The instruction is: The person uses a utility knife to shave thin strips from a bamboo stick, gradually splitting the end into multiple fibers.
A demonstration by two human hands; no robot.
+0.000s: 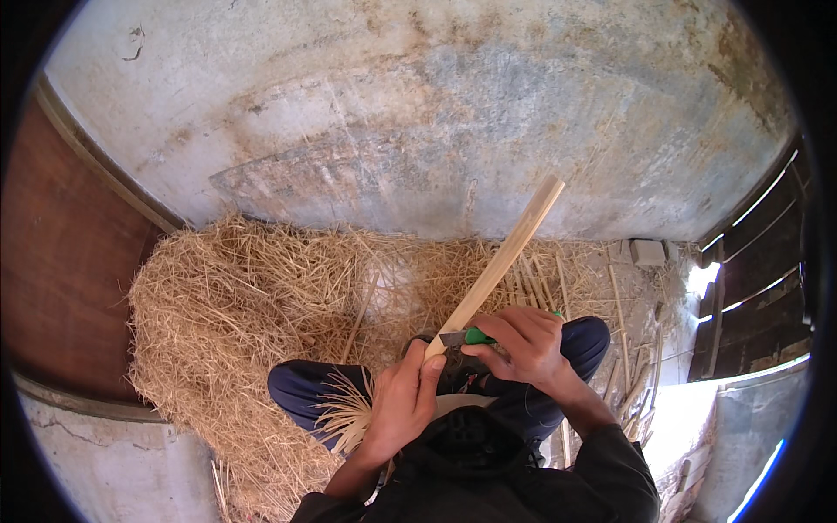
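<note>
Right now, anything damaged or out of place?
The wall ahead looks damaged: stained, patchy, with a dark crack-like mark at upper left. Straw lies loose, heaped thickest on the left. Pale slivers splay untidily beside the left hand.

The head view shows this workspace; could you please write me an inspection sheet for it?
Surface: pale floor, partly covered by straw.
Things in hand: wooden strip; green-handled knife, blade at the strip's near end.
Clutter: loose sticks at right; thin slivers fanned over the left leg.
Hands: left hand grips the strip; right hand grips the knife.
Cables: nothing seen.
Surroundings: stained wall ahead, brown panel left, dark slats right.
</note>
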